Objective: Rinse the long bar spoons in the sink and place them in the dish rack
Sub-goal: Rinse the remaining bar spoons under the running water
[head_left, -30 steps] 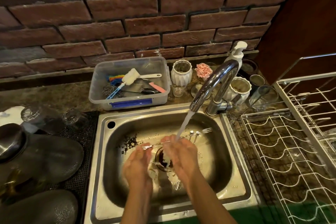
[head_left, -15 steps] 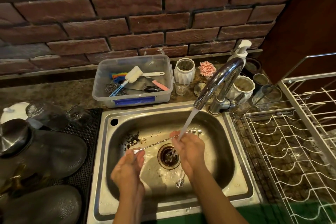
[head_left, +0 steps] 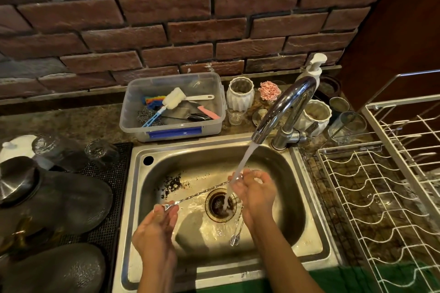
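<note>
A long twisted bar spoon [head_left: 200,194] stretches across the steel sink [head_left: 307,242] under the running water. My left hand [head_left: 157,228] pinches its near-left end, and my right hand [head_left: 256,189] holds the other end beside the water stream. More bar spoons [head_left: 237,231] lie on the sink floor just right of the drain, partly hidden by my right wrist. The white wire dish rack [head_left: 381,200] stands to the right of the sink with nothing in it.
The chrome tap [head_left: 283,107] arches over the sink, pouring water into the drain [head_left: 220,204]. A clear tub of brushes [head_left: 173,108] sits behind the sink. Dark bowls and upturned glasses [head_left: 59,150] rest on a black mat at left. White jars [head_left: 239,94] line the back ledge.
My left hand has slid down and to the left along the spoon to its end, stretching it out. My right hand stays by the water stream.
</note>
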Tool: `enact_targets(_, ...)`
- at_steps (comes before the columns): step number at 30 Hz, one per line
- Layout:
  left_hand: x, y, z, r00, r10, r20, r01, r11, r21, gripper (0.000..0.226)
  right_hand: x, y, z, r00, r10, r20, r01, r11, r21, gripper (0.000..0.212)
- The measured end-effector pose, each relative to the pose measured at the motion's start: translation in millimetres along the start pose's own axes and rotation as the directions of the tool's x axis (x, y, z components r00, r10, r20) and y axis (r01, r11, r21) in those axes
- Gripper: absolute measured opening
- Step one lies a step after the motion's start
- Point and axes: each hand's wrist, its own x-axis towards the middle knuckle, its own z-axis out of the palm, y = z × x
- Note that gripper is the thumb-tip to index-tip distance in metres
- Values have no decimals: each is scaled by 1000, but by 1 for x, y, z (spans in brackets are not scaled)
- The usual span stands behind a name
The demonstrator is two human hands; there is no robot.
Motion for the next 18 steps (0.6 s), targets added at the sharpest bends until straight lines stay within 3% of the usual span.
enact_targets(5, 2, -2, -8, 1000, 14, -21, -14, 1000, 0, 19, -2, 7, 0, 998, -61, -12, 60, 995, -83, 22)
enact_targets(11, 10, -5, -16, 998, 29, -55, -28, 1000, 6, 33, -3, 3, -1, 992, -59, 111, 81, 974, -210, 9)
enact_targets(18, 4, -5, -7, 998, 49, 48, -50, 999, 15, 17, -2, 4, -5, 998, 3, 68, 0, 998, -55, 26)
